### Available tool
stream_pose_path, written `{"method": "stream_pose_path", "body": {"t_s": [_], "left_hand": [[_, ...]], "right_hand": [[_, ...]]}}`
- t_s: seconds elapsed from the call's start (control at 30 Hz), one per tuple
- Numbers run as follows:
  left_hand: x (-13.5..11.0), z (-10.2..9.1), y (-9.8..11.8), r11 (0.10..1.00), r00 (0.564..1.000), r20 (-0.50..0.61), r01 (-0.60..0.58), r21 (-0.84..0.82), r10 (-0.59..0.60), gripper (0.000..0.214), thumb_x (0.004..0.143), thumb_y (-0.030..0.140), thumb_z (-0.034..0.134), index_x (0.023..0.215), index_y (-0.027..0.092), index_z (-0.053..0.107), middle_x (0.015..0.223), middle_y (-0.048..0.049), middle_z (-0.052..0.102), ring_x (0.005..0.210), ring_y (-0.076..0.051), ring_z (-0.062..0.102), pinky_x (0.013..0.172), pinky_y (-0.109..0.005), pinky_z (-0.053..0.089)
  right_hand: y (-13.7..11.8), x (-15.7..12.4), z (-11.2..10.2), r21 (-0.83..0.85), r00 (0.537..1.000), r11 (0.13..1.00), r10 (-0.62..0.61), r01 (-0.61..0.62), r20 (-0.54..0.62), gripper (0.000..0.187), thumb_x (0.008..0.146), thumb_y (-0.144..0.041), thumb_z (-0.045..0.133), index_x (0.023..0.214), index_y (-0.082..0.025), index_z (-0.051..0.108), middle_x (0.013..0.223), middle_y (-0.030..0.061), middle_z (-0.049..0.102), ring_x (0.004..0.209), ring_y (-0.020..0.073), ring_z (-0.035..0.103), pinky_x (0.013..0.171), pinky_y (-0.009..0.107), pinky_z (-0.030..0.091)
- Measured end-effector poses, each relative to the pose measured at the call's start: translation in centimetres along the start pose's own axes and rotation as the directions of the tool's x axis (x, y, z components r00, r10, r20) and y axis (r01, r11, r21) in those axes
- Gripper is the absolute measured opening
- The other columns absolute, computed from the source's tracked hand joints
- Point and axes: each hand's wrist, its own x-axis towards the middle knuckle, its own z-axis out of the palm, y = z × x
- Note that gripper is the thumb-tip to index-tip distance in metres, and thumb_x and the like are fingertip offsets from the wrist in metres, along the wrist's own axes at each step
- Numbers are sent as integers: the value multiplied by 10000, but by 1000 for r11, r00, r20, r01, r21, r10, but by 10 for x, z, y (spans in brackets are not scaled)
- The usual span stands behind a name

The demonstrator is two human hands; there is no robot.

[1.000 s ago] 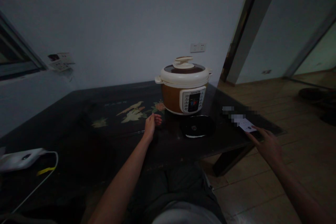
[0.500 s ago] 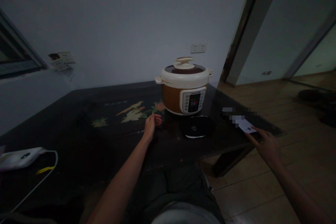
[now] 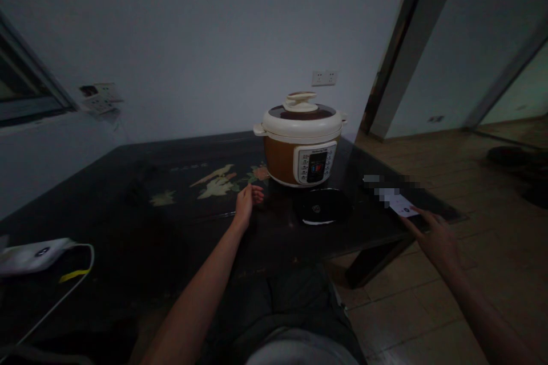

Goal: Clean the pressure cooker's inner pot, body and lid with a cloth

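My left hand (image 3: 247,203) rests on the dark table (image 3: 265,245), its fingers loosely bent and slightly apart, with nothing in them. Beyond it stands a brown and cream electric pressure cooker (image 3: 280,157) with its lid on and its front panel lit. A flat black pad (image 3: 323,205) with a small emblem lies in front of the cooker. At the table's right edge, the fingers of my right hand (image 3: 436,239) hold the near end of a phone (image 3: 401,205) with a bright screen. Blurred squares cover part of that screen.
On the left of the table lies a white device (image 3: 36,256) with a white cable (image 3: 55,308) and a yellow strip (image 3: 73,276). Wall sockets (image 3: 324,78) are behind the cooker. A painted flower-and-bird pattern (image 3: 216,185) decorates the tabletop. Tiled floor (image 3: 411,308) extends to the right.
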Motion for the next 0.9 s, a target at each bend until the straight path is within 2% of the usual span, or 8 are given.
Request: {"method": "stream_pose_path", "body": {"t_s": [0.27,0.5,0.9], "left_hand": [[-1,1,2,1000,1000,-2,2,5,-2,410,856,498,513,720,136,650,608,-49,633,519,-122,574,526,-228,435],[-1,1,2,1000,1000,-4,13,7,-13,416,849,504,514,716,133,649,609,-49,627,518,-121,570,522,-227,428],[-1,1,2,1000,1000,-5,-6,11,6,435,844,532,521,716,139,656,615,-54,638,527,-124,578,532,-236,433]], "right_hand": [[1,-1,1,0,1000,1000,-21,21,-21,667,834,-713,417,1144,-169,647,1074,170,621,1029,347,565,843,486,479],[7,1,4,-9,998,999,-50,50,-23,733,824,-746,391,1138,-137,652,1076,184,623,1011,352,578,855,483,482],[7,0,5,-20,1000,1000,-15,15,-20,699,819,-734,415,1154,-166,645,1063,173,618,1028,348,567,839,477,480]]}}
